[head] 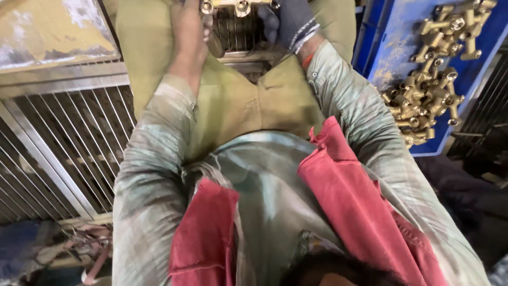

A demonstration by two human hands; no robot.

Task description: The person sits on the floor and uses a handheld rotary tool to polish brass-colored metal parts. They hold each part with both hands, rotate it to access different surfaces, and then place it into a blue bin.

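Observation:
I look straight down my own chest and lap. A brass fitting (236, 6) with round ports lies across the top edge of the view, held between both hands. My left hand (189, 29), bare, grips its left end. My right hand (290, 22), in a dark glove, grips its right end. Both hands rest above my olive trousers (233, 100). The top of the fitting and my fingertips are cut off by the frame edge.
A blue crate (397, 58) on the right holds several brass fittings (428, 90). A metal grating (58, 143) spreads to the left, with a worn yellowish surface (47, 32) above it. A red cloth (349, 196) hangs over my plaid shirt.

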